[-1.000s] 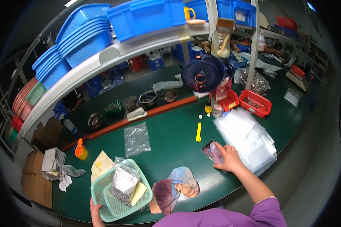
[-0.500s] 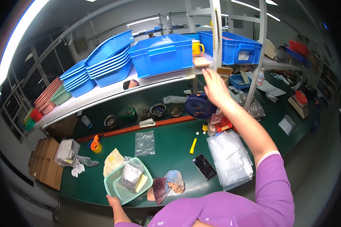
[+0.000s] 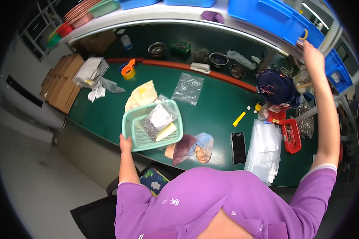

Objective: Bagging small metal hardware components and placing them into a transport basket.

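Observation:
My left hand [image 3: 125, 142] grips the near left corner of a light green plastic basket [image 3: 132, 139] on the green table. Inside the basket lie a clear bag of small dark parts [image 3: 159, 119] and a pale yellow piece [image 3: 166, 132]. At the shelf edge, my raised right hand [image 3: 314, 59] has its fingers closed on a small pinkish calculator [image 3: 300, 43], mostly hidden behind them. A yellow mug [image 3: 304, 34] shows just beyond the fingertips, beside a large blue bin [image 3: 263, 16].
A phone [image 3: 238, 147], a yellow cutter [image 3: 239, 119], stacked clear bags [image 3: 265, 149] and a red tray of small parts [image 3: 292, 136] lie to the right. Crumpled cloths [image 3: 191, 148] sit near the front edge. A dark blue fan [image 3: 276, 87] stands under the shelf [image 3: 163, 14].
My right hand has gone from reaching with spread fingers to closing at the calculator on the shelf. My left hand stays on the basket. The view has tilted down and shifted.

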`<action>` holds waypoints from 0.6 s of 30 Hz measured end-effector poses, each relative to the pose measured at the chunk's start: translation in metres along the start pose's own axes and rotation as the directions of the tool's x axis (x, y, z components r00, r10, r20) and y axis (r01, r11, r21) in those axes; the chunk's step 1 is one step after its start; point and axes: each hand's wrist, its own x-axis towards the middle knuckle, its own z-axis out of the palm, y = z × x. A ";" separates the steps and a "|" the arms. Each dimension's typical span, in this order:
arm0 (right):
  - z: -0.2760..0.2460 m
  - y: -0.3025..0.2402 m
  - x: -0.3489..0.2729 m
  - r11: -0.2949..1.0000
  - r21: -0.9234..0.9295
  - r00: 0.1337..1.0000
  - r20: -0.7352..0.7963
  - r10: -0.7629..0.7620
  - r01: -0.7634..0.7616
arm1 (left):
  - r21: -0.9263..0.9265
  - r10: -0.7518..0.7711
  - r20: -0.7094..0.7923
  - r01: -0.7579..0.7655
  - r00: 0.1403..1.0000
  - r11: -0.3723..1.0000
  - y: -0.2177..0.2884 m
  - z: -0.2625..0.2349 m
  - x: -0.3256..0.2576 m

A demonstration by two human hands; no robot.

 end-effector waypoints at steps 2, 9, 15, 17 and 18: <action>-0.013 0.021 -0.022 0.994 0.070 0.994 -0.074 -0.074 0.079 | -0.090 -0.012 0.033 0.015 0.999 0.996 0.000 0.003 0.006; -0.158 -0.104 -0.106 0.750 0.661 0.966 0.180 -0.186 0.021 | -0.258 -0.234 0.108 0.255 0.966 0.932 -0.032 -0.017 -0.008; -0.080 -0.291 -0.150 -0.178 0.951 0.746 -0.308 -0.591 0.251 | -0.304 -0.154 0.174 0.201 0.973 0.931 0.012 -0.010 -0.047; -0.055 -0.356 -0.180 -0.248 0.898 0.703 -0.439 -0.560 0.363 | -0.299 -0.157 0.172 0.204 0.972 0.932 0.015 -0.007 -0.051; -0.046 -0.384 -0.194 -0.240 0.880 0.638 -0.465 -0.614 0.410 | -0.301 -0.174 0.167 0.218 0.971 0.929 0.014 -0.008 -0.053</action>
